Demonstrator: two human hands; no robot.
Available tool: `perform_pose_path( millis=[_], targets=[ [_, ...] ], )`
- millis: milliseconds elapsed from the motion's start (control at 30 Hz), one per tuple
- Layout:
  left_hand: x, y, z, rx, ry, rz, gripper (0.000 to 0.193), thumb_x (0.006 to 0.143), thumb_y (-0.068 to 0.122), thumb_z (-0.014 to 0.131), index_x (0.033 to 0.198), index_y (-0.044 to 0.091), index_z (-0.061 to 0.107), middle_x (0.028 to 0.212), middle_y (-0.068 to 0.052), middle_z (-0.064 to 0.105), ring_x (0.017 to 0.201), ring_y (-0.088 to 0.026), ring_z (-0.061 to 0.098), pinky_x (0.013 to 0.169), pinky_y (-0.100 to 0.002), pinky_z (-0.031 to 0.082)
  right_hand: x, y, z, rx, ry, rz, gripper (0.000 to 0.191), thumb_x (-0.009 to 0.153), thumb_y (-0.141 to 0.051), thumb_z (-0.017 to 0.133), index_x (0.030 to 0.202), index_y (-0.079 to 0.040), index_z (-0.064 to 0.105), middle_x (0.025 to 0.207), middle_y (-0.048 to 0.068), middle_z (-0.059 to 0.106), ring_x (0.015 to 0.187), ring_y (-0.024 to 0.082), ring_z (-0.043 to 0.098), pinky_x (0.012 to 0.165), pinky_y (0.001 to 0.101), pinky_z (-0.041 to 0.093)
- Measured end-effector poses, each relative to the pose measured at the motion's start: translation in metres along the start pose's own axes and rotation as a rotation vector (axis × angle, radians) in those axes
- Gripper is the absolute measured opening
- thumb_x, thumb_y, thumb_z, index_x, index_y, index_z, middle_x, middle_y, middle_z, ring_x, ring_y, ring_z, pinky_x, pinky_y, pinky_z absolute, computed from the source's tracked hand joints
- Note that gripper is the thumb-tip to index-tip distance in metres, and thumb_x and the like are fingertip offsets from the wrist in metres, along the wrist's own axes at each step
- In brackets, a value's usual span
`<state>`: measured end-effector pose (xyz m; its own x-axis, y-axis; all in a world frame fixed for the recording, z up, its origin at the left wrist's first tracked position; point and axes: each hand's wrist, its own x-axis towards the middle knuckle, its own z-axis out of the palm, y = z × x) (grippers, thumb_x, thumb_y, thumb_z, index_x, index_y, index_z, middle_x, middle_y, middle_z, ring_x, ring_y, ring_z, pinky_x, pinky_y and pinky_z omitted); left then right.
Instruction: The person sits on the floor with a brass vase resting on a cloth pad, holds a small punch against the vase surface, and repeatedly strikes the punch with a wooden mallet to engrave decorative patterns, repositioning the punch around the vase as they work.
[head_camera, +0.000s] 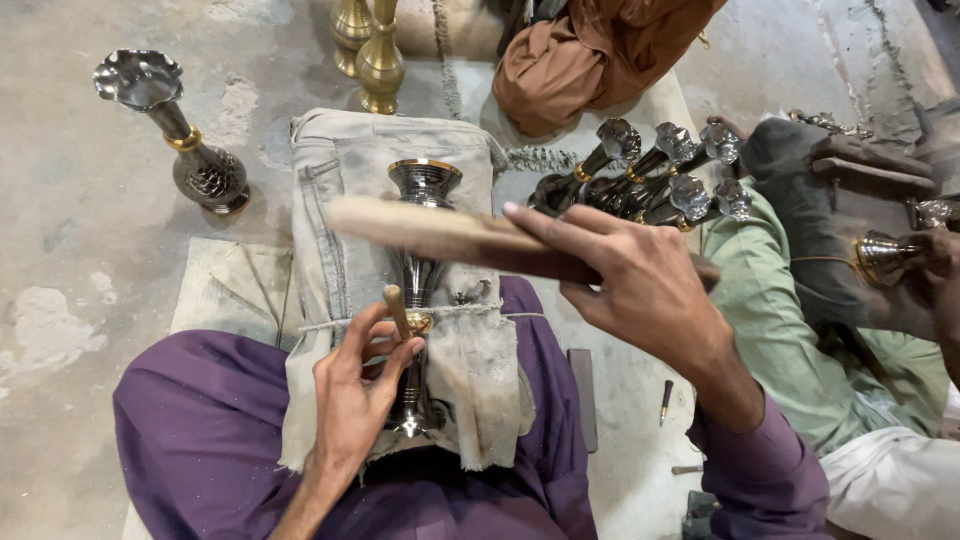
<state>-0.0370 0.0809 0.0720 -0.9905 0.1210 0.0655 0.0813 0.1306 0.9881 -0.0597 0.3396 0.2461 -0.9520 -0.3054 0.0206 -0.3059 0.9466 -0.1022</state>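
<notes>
a person in purple trousers sits on the floor with a dark metal vase (420, 250) lying across a pale cloth pad (340, 230) on the lap, its flared mouth pointing to twelve o'clock. the left hand (355, 395) has its fingers clenched around a small chisel (397, 310) set against the vase's brass band. the right hand (640, 285), at three o'clock, grips a blurred wooden stick (440, 232) above the vase. an upright silver vase (185, 145) stands at ten o'clock; a pile of similar vases (650, 180) lies at two o'clock.
</notes>
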Motion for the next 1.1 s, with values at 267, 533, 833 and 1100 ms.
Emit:
perform_pose_path(
  millis=[267,533,833,1100],
  targets=[
    [0.010,0.009,-0.005,0.078,-0.126,-0.006,0.046,0.087,0.009,0.077,0.131,0.011,0.062,0.096,-0.008,0.079,0.088,-0.017,0.080,0.067,-0.033,0.065,-0.019,0.001,0.007,0.137,0.111,0.062,0.080,0.073,-0.008,0.075,0.148,-0.028,0.055,0.099,0.007,0.070,0.074,0.024,0.070,0.066,0.0399,0.059],
    [0.023,0.016,-0.008,0.153,-0.254,0.045,0.048,0.087,0.007,0.074,0.134,0.012,0.063,0.099,-0.011,0.080,0.089,-0.020,0.081,0.073,-0.035,0.064,-0.045,0.012,0.034,0.211,0.146,0.170,0.082,0.071,-0.007,0.075,0.147,-0.030,0.055,0.096,0.006,0.070,0.072,0.024,0.070,0.067,0.0402,0.059],
    [0.039,0.036,-0.011,0.274,-0.402,0.148,0.047,0.085,0.011,0.075,0.131,0.011,0.064,0.091,-0.013,0.079,0.083,-0.031,0.077,0.071,-0.040,0.059,-0.076,0.026,0.078,0.244,0.094,0.272,0.086,0.072,-0.006,0.079,0.149,-0.032,0.053,0.096,0.005,0.071,0.078,0.020,0.069,0.075,0.0364,0.059],
    [0.048,0.038,-0.012,0.313,-0.527,0.118,0.047,0.084,0.015,0.076,0.130,0.013,0.065,0.087,-0.013,0.078,0.079,-0.034,0.075,0.069,-0.042,0.056,-0.101,0.023,0.116,0.379,0.202,0.425,0.083,0.071,-0.002,0.079,0.146,-0.029,0.056,0.104,0.005,0.075,0.079,0.019,0.073,0.072,0.0328,0.060]
  ],
)
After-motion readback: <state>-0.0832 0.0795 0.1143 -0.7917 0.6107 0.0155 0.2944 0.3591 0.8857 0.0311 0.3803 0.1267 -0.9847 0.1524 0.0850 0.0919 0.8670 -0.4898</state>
